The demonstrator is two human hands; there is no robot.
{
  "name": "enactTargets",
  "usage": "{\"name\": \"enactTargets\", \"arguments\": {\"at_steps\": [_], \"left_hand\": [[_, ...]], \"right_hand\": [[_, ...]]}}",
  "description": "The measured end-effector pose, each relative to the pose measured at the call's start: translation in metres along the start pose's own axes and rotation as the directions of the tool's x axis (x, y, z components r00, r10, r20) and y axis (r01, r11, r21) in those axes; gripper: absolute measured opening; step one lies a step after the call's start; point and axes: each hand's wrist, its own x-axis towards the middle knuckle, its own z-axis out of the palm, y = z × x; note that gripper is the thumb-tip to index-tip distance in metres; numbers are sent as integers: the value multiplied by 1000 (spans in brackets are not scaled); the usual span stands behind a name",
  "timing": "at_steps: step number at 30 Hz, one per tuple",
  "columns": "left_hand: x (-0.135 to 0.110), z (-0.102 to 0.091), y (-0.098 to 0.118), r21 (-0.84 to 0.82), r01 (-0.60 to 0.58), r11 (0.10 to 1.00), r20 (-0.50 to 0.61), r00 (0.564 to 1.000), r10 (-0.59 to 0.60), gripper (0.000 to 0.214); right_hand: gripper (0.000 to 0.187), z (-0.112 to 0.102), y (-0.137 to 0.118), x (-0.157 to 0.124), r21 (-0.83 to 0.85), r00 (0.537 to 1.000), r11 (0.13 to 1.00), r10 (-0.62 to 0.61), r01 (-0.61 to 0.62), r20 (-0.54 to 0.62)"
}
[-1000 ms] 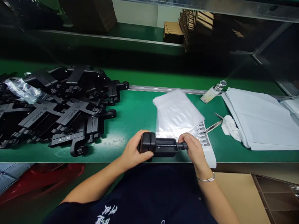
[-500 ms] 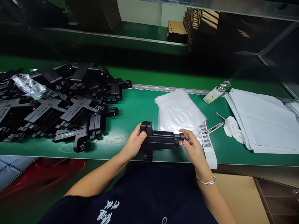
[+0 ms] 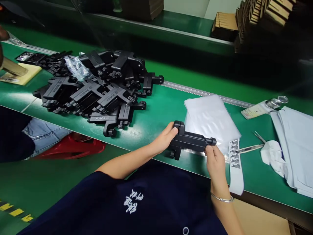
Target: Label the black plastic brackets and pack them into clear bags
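Note:
Both of my hands hold one black plastic part (image 3: 189, 141) just above the near edge of the green bench (image 3: 161, 111). My left hand (image 3: 165, 139) grips its thick left end with the fingers wrapped round it. My right hand (image 3: 214, 160) pinches the narrow right tip from below. The part lies level, with a short stub pointing down. Behind it a stack of clear plastic bags (image 3: 210, 119) rests on the bench. A strip of printed labels (image 3: 235, 163) hangs over the bench edge to the right of my right hand.
A heap of black Bosch parts (image 3: 97, 88) covers the bench's left side. Tweezers (image 3: 249, 148), a white rag (image 3: 271, 153), a small bottle (image 3: 262, 107) and a pile of white sheets (image 3: 295, 147) lie at the right. Folded cartons (image 3: 244, 23) stand behind. Another person's leg (image 3: 39, 133) is at the left.
The view has swung left and tilted, showing more of the bench's left end. The part has turned slightly; my right hand's grip has slid under its tip.

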Motion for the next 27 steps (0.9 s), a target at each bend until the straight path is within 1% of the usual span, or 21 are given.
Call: {"name": "enactTargets", "arguments": {"at_steps": [1, 2, 3, 4, 6, 8, 10, 12, 13, 14, 16, 17, 19, 20, 21, 22, 23, 24, 25, 26, 27], "left_hand": [[0, 0, 1, -18, -8, 1000, -4, 1000, 8, 55], [0, 0, 3, -55, -3, 998, -17, 1000, 2, 54], [2, 1, 4, -109, 14, 994, -42, 999, -19, 53], [5, 1, 6, -175, 41, 984, -82, 995, -56, 50], [12, 0, 11, -323, 103, 941, -185, 968, -170, 45], [19, 0, 15, -455, 154, 877, -238, 928, -286, 44], [25, -1, 19, -535, 199, 821, -206, 912, -355, 46], [29, -2, 19, -567, 249, 785, -137, 911, -388, 48], [29, -2, 18, -570, 273, 775, -112, 909, -402, 49], [29, -3, 17, -566, 286, 774, -100, 907, -408, 49], [27, -2, 14, -530, 274, 802, -119, 913, -390, 50], [24, -1, 12, -492, 251, 834, -141, 922, -360, 51], [18, 2, 12, -369, 179, 912, -140, 959, -245, 52], [14, 4, 14, -296, 137, 945, -97, 980, -172, 54], [9, 6, 16, -229, 96, 969, -19, 994, -103, 57], [6, 8, 19, -174, 60, 983, 90, 995, -45, 62], [3, 10, 22, -132, 30, 991, 215, 977, -1, 68], [0, 11, 25, -93, 7, 996, 331, 943, 25, 76], [-1, 12, 27, -52, -16, 999, 424, 905, 36, 82], [-2, 12, 29, -6, -46, 999, 487, 872, 43, 88], [-2, 13, 29, 41, -85, 996, 518, 854, 52, 93]], "right_hand": [[41, 0, -1, 1, -59, 1000, 998, -15, 13, -28], [45, 1, -2, 2, -82, 999, 996, -23, 20, -38], [49, 2, -4, 3, -66, 999, 997, -33, 31, -23], [51, 4, -6, 3, -24, 999, 999, -46, 47, 25], [52, 11, -13, 1, 59, 978, 997, -68, 57, 199], [45, 24, -20, -5, 69, 923, 997, -43, 18, 382], [39, 38, -27, -12, 19, 876, 999, 28, -42, 481], [40, 49, -32, -18, 6, 852, 995, 78, -95, 517], [40, 51, -34, -19, 24, 852, 994, 82, -110, 517], [38, 51, -35, -20, 61, 869, 991, 71, -116, 489], [29, 44, -35, -18, 218, 938, 971, 14, -95, 346], [31, 39, -34, -16, 319, 964, 944, -7, -81, 265], [56, 29, -32, -10, 489, 988, 869, 7, -82, 154], [63, 26, -30, -7, 539, 990, 836, 37, -104, 135], [63, 24, -27, -3, 568, 990, 813, 74, -131, 123], [56, 24, -23, 0, 585, 988, 797, 111, -151, 105], [48, 25, -19, 3, 599, 987, 785, 140, -159, 78], [41, 27, -14, 5, 605, 985, 779, 162, -164, 59], [40, 29, -9, 6, 599, 983, 782, 176, -176, 59], [43, 31, -5, 7, 571, 981, 799, 180, -187, 69], [48, 33, 0, 7, 529, 981, 827, 176, -190, 77]]}}
